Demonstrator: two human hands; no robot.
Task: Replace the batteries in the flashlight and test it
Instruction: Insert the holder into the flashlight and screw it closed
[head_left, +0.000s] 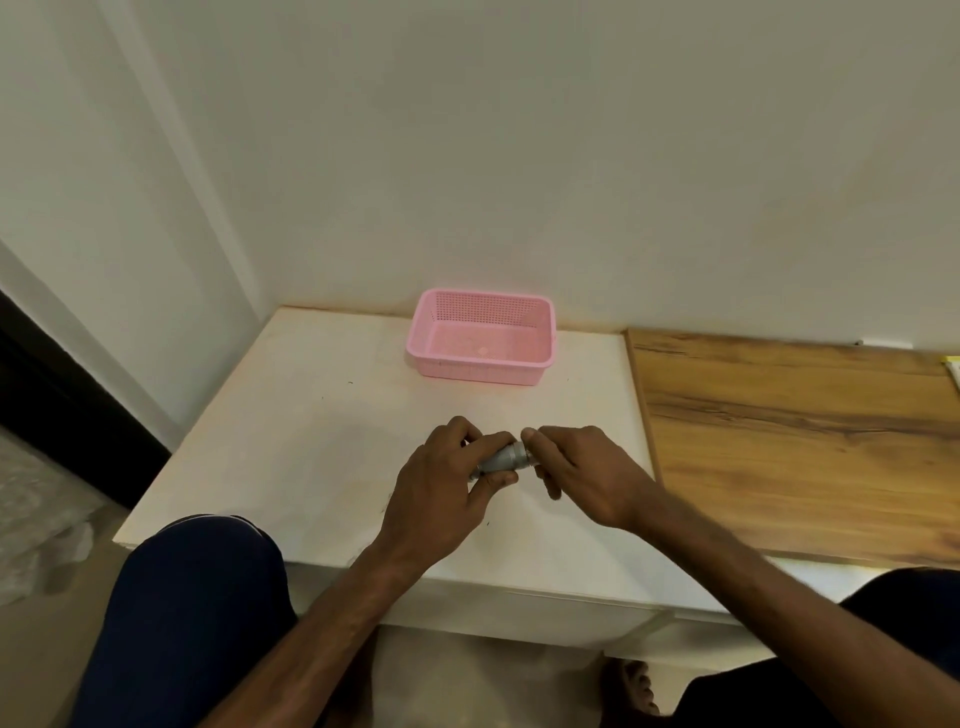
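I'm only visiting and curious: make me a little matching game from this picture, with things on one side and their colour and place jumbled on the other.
Things:
1. flashlight
2. basket
3. wood-grain top

Colour and place:
A. pink, at the back of the white table
B. brown, right of that table
C. grey, held between the left hand and right hand

Pairs: 1-C, 2-A, 3-B

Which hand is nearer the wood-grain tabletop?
Right. The right hand sits just left of the wood-grain tabletop; the left hand is farther left, beyond the flashlight both grip.
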